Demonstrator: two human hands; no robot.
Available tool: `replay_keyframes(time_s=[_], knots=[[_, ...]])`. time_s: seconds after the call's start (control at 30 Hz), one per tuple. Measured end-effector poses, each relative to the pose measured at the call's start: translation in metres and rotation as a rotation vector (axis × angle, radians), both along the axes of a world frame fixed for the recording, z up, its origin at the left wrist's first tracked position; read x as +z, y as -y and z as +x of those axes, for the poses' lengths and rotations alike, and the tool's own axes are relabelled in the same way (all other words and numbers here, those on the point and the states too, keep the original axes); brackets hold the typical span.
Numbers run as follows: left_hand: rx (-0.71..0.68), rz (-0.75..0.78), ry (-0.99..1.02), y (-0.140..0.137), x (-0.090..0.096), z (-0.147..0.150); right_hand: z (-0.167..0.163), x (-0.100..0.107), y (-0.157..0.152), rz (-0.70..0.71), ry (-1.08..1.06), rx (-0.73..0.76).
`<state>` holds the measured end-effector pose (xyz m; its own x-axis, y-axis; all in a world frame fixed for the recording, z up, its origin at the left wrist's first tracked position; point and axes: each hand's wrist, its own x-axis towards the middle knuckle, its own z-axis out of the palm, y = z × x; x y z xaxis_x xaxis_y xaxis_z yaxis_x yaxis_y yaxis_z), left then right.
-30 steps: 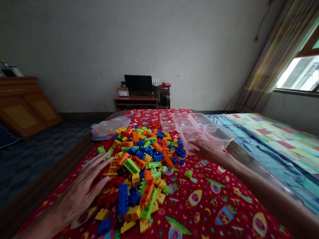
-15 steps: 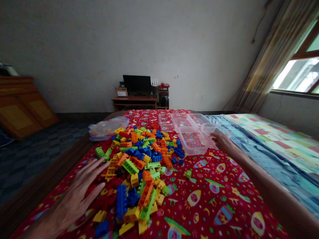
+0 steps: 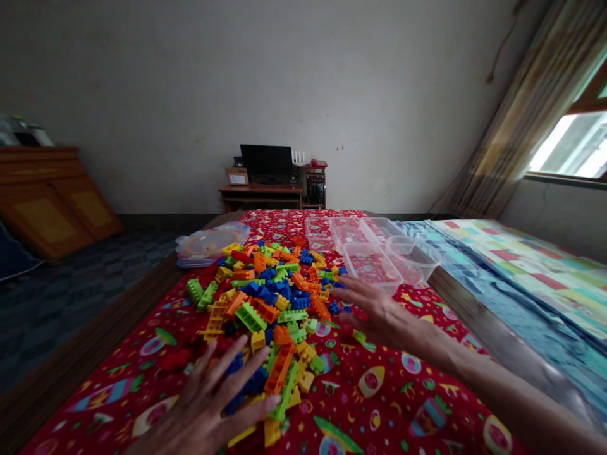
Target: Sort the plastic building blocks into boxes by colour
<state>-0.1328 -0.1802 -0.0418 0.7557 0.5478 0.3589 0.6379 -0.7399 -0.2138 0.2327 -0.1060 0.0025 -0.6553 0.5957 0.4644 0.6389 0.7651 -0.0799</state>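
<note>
A heap of plastic building blocks (image 3: 279, 300) in blue, orange, yellow, green and red lies on a red patterned cloth (image 3: 351, 404). My left hand (image 3: 208, 398), fingers spread, is over the near left part of the heap and hides some blocks. At the heap's right side is my right hand (image 3: 374, 309), its fingers stretched towards the blocks and somewhat blurred. No held thing shows in either hand. Just beyond the right hand stand clear plastic boxes (image 3: 372, 264) and a round clear tub (image 3: 417, 253).
Stacked clear lids (image 3: 213, 240) lie at the table's left edge. A bed with a patchwork cover (image 3: 516, 249) is to the right. Against the far wall stands a desk (image 3: 260, 188) with a monitor (image 3: 266, 162). A wooden cabinet (image 3: 57, 199) stands at the left.
My right hand has moved left from the round tub to the heap's right side. My left hand has shifted right and nearer, over the blocks.
</note>
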Motion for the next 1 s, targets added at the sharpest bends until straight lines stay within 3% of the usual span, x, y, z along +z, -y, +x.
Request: replay_keyframes(time_s=[0.1,0.17,0.33,0.53,0.6,0.67,0.73,0.8,0.83,0.9,1.0], knots=[[-0.119,0.091,-0.121,-0.009,0.0,0.013,-0.05,-0.01,0.013,-0.102,0.218,0.295],[-0.138,0.141,-0.104,-0.024,0.001,0.013,-0.069,-0.022,0.008,-0.102,0.269,0.343],[-0.041,0.114,0.025,-0.067,0.011,0.006,-0.092,-0.031,-0.034,-0.07,0.223,0.146],[0.173,0.035,0.308,-0.125,0.022,-0.003,-0.103,0.007,-0.082,-0.229,-0.034,0.142],[0.198,-0.014,0.402,-0.138,0.024,-0.01,-0.094,0.024,-0.105,-0.3,-0.111,0.125],[0.215,-0.071,0.452,-0.144,0.025,-0.017,-0.077,0.042,-0.134,-0.306,-0.125,0.003],[0.231,-0.1,0.489,-0.144,0.025,-0.024,-0.05,0.054,-0.166,-0.197,-0.061,-0.265],[0.241,-0.111,0.544,-0.141,0.022,-0.03,-0.019,0.058,-0.196,-0.058,0.077,-0.63],[0.245,-0.117,0.579,-0.139,0.019,-0.032,-0.002,0.057,-0.209,-0.053,0.106,-0.688],[0.256,-0.127,0.658,-0.137,0.013,-0.036,0.028,0.048,-0.229,-0.069,0.153,-0.722],[0.279,-0.121,0.732,-0.139,0.004,-0.044,0.064,0.028,-0.245,-0.052,0.196,-0.639]])
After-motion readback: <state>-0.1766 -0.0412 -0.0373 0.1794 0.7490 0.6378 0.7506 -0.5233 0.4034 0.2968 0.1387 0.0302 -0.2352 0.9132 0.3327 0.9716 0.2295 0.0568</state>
